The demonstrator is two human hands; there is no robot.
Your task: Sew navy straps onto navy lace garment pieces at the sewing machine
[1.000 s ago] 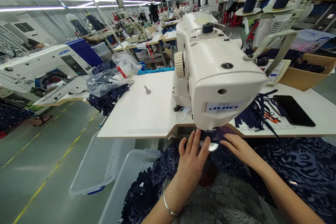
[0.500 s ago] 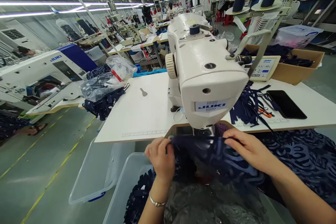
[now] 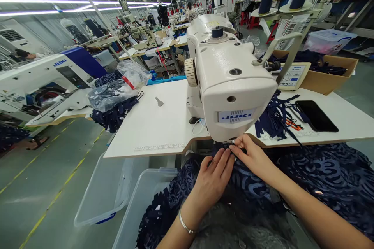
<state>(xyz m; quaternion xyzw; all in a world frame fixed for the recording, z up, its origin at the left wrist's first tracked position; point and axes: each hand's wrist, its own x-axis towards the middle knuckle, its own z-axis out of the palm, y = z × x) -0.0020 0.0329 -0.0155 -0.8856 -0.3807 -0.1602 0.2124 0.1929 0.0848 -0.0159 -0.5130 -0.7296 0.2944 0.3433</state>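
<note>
Navy patterned fabric (image 3: pixel 251 184) lies across my lap, its upper edge under the head of a white JUKI sewing machine (image 3: pixel 233 93). My left hand (image 3: pixel 213 175) rests on this fabric just in front of the needle area, its fingers stretched out flat. Close beside it on the right, my right hand (image 3: pixel 251 153) pinches the fabric's edge between thumb and fingers, right below the machine head. The needle and the exact spot under the fingertips are hidden.
The white table (image 3: pixel 157 124) carries a small grey metal piece (image 3: pixel 159 101), navy straps (image 3: pixel 271 118) and a black phone (image 3: pixel 317 116). A cardboard box (image 3: pixel 330 79) stands behind them. Clear plastic bins (image 3: pixel 97 198) are at lower left; another JUKI machine (image 3: pixel 43 81) stands further left.
Both hands, apart before with the fabric stretched between them, have come together under the machine head. The fabric edge has moved up to the needle area, and the left fingers have straightened.
</note>
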